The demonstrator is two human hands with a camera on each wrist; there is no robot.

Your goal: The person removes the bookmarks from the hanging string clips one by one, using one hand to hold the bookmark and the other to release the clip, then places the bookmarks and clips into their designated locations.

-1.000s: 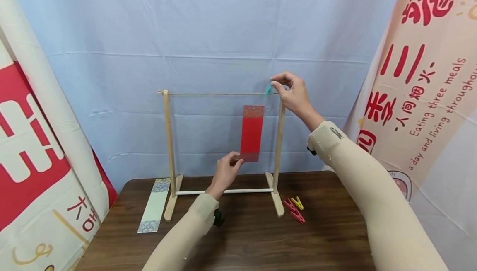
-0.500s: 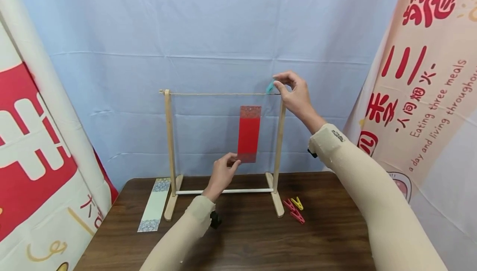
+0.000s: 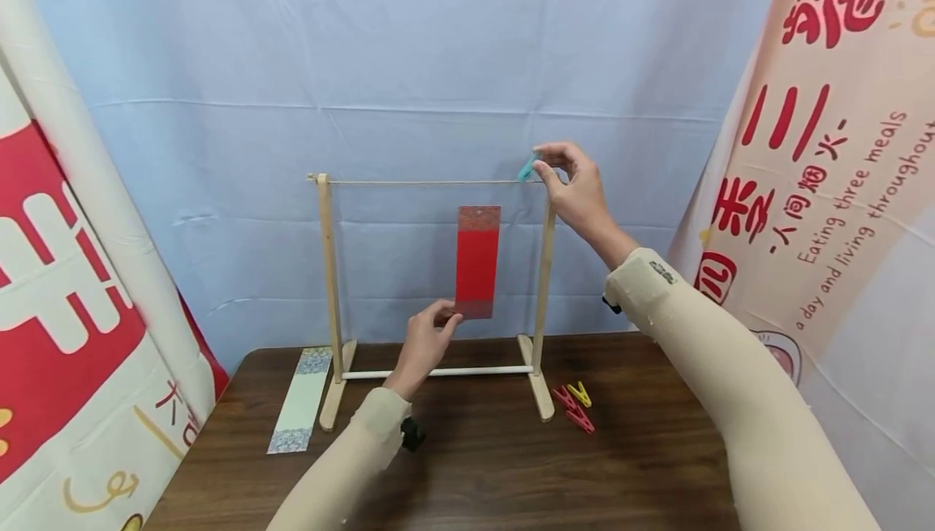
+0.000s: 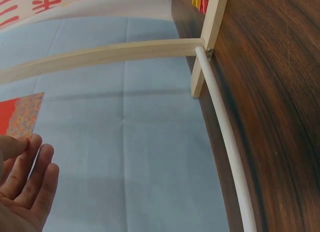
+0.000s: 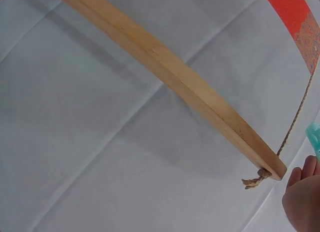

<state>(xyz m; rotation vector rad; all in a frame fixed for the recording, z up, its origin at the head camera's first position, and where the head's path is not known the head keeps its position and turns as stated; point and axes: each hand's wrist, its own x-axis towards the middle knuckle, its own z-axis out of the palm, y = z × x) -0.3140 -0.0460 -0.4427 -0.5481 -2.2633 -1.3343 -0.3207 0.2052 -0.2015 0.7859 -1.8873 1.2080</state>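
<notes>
My left hand [image 3: 427,344] pinches the lower left corner of a red paper strip [image 3: 477,265] with patterned ends. The strip stands upright, its top edge a little below the string [image 3: 431,183] of a wooden frame [image 3: 328,271]. In the left wrist view, thumb and forefinger hold the strip's patterned end [image 4: 26,114]. A teal clothespin [image 3: 527,168] sits between the thumb and fingers of my right hand [image 3: 580,190], close to the string's right end. Only part of that clothespin [image 5: 314,137] shows in the right wrist view; I cannot tell whether it touches the string.
A pale strip with blue patterned ends [image 3: 300,401] lies on the dark wooden table [image 3: 511,474], left of the frame. Right of the frame's foot lie two red clothespins [image 3: 580,420] and a yellow one [image 3: 580,394]. A white rod [image 3: 475,370] joins the feet; a blue cloth [image 3: 431,52] hangs behind.
My left hand has carried the red strip a little to the left, away from the right post. The teal clothespin has tilted and risen slightly, still in my right hand near the string.
</notes>
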